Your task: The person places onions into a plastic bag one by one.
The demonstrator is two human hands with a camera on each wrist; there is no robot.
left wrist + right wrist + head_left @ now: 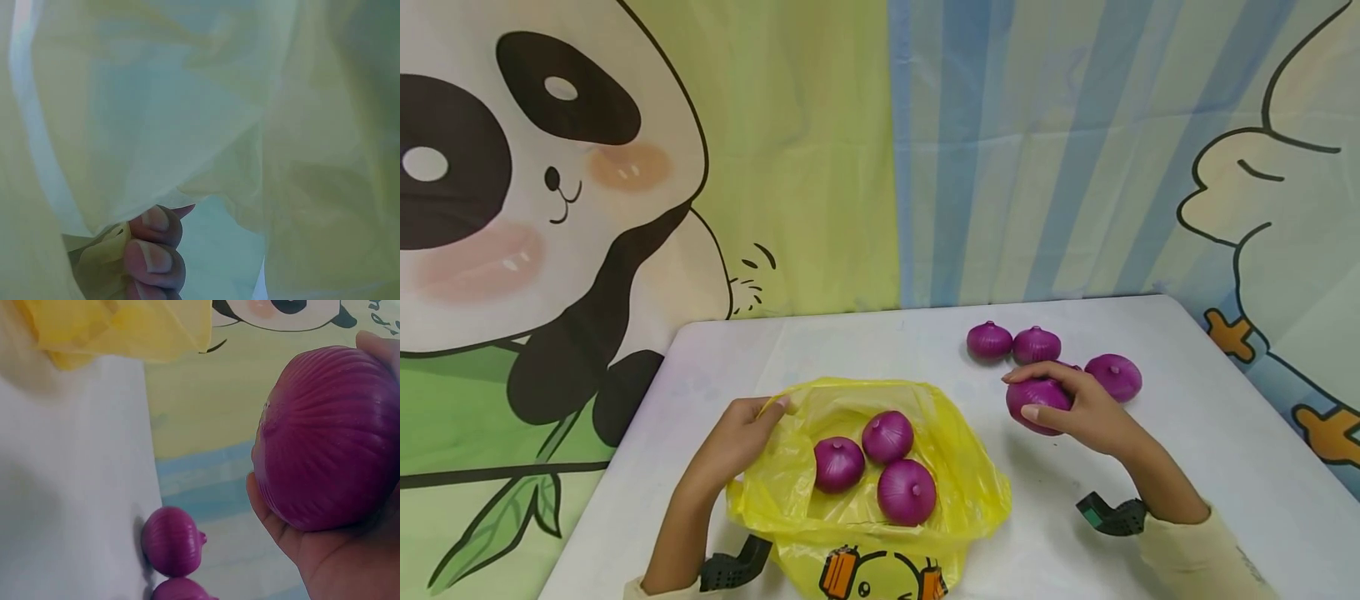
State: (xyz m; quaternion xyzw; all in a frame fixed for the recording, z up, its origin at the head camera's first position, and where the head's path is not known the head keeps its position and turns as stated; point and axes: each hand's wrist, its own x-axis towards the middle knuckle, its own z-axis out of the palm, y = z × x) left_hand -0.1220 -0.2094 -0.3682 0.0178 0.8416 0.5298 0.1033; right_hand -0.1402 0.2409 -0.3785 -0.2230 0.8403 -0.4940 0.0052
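Observation:
My left hand (740, 439) grips the left rim of a thin yellow plastic bag (958, 446), whose mouth gapes upward. Inside it lie three purple onions, one at the left (838, 465), one at the back (887, 436) and one in front (907, 492). The left wrist view is mostly filled by the bag's film (187, 112), with curled fingertips (156, 257) at its edge. To the right of the bag, my right hand (1090, 408) holds another purple onion (1037, 404) between thumb and fingers. In the right wrist view that held onion (331, 437) looks large and ribbed.
Behind the right hand, several purple onions rest on the white table (842, 346): two side by side (989, 341) at the back, one farther right (1113, 377), and one mostly hidden by the hand. A printed cloth (805, 167) hangs behind the table.

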